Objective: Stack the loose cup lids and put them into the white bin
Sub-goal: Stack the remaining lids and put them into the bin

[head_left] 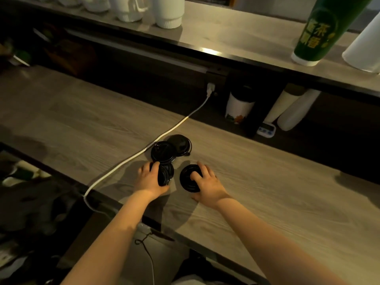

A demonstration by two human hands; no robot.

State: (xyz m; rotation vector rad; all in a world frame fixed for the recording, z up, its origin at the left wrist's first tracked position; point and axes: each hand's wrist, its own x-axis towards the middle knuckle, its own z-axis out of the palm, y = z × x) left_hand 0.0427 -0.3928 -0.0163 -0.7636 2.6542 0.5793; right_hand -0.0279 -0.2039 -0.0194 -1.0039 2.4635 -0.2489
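Several black cup lids lie on the wooden counter (267,192). My left hand (151,179) grips one black lid (165,174), tilted on its edge, thumb across its top. My right hand (207,182) has its fingers curled over the right rim of another black lid (188,178) that lies flat. Just beyond them, a third lid (163,152) overlaps a fourth lid (181,144). No white bin is in view.
A white cable (144,150) runs from a wall plug across the counter, past the lids, and over the front edge. A raised shelf (226,40) carries white cups and a green cup (320,27). Under it stand cup stacks and a small timer (266,129).
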